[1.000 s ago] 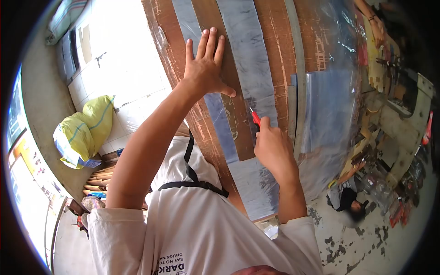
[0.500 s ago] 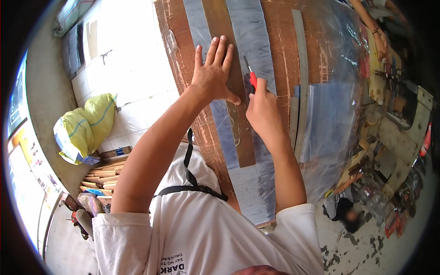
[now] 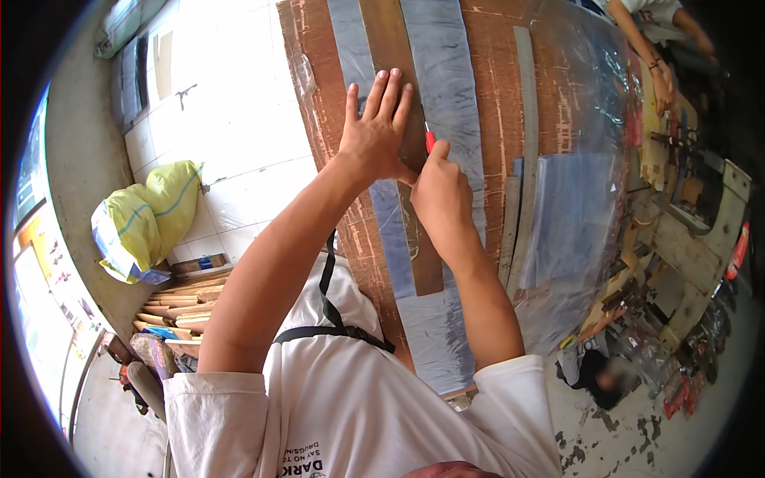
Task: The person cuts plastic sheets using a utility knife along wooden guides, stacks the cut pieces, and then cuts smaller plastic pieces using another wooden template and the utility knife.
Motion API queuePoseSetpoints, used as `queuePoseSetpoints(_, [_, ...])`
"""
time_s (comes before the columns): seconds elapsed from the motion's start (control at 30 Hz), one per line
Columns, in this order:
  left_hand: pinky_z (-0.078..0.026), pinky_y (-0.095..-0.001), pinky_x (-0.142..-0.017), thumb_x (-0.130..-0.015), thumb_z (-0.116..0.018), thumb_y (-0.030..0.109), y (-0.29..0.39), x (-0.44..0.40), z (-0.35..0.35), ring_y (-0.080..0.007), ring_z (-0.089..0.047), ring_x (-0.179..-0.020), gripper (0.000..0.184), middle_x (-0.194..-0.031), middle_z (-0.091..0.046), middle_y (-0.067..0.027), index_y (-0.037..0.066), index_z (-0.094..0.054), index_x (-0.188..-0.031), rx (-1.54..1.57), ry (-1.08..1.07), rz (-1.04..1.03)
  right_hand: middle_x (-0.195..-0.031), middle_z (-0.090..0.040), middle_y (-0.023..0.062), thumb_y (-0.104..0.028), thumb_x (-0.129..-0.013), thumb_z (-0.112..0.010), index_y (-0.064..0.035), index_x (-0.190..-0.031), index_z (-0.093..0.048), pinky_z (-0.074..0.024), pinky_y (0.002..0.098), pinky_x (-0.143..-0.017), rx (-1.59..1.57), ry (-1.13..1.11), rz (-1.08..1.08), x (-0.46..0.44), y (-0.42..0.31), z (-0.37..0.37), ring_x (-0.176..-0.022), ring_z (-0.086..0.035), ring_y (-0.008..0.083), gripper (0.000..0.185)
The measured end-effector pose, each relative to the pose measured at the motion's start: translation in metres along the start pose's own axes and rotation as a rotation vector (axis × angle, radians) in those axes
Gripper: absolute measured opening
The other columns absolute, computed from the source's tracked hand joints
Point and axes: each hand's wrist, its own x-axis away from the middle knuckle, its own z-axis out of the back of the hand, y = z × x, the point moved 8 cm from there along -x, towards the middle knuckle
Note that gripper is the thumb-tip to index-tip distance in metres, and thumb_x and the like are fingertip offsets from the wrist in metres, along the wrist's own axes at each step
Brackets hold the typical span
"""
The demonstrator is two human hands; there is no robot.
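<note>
My left hand (image 3: 373, 142) lies flat with fingers spread on a long brown strip (image 3: 390, 40), pressing it over a bluish plastic sheet (image 3: 446, 88). In my right hand (image 3: 441, 195) is a red-handled cutter (image 3: 430, 142), its thin metal tip pointing away from me at the strip's right edge. The fingers of that hand are wrapped round the handle and hide most of it. My left thumb tip is close beside the right hand. Beneath sheet and strip is a worn reddish-brown board (image 3: 498, 103).
Right of the sheet lie a metal ruler (image 3: 525, 95) and clear plastic sheets (image 3: 570, 211). Another person's hand (image 3: 661, 84) is at the upper right. A yellow sack (image 3: 151, 223) and stacked wooden pieces (image 3: 179, 307) stand at the left. Someone (image 3: 602, 378) is low at the right.
My right hand has shifted left against the strip's edge with the cutter, whose handle shows less now. The left hand stays on the strip. The whole view has shifted slightly.
</note>
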Motion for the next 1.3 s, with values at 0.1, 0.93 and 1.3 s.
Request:
queuePoseSetpoints(0.1, [-0.006,-0.0653,-0.121,-0.046,-0.085,0.075,0.001,0.0,-0.001,-0.0347,-0.002,-0.157,0.157,-0.169,-0.003,-0.0212,0.003,-0.008,-0.161,-0.019,0.015,-0.004,-0.085,-0.068,0.0327,-0.009,-0.088,-0.071,0.0069,-0.111,-0.043,-0.0583,0.0525,-0.072,-0.006,0.0,0.011,-0.003,0.001,0.003,-0.086,-0.071,0.0477,0.04])
queuePoseSetpoints(0.93, [-0.005,-0.0621,-0.122,-0.047,-0.081,0.082,0.003,0.004,-0.012,-0.0301,-0.002,-0.158,0.153,-0.17,-0.006,-0.0169,0.007,-0.012,-0.162,-0.028,0.108,0.005,-0.08,-0.066,0.0328,-0.001,-0.09,-0.058,0.0061,-0.113,-0.041,-0.055,0.0554,-0.069,0.046,-0.229,-0.115,0.11,0.073,-0.042,-0.08,-0.068,0.0507,0.029])
queuePoseSetpoints(1.3, [-0.005,-0.0647,-0.121,-0.046,-0.084,0.078,0.009,0.006,0.004,-0.0333,0.001,-0.157,0.157,-0.169,-0.002,-0.02,0.002,-0.009,-0.162,-0.027,0.032,-0.01,-0.081,-0.066,0.031,-0.006,-0.094,-0.058,0.0018,-0.109,-0.043,-0.0503,0.0579,-0.07,-0.008,-0.193,-0.085,0.121,0.049,0.021,-0.081,-0.065,0.0518,0.022])
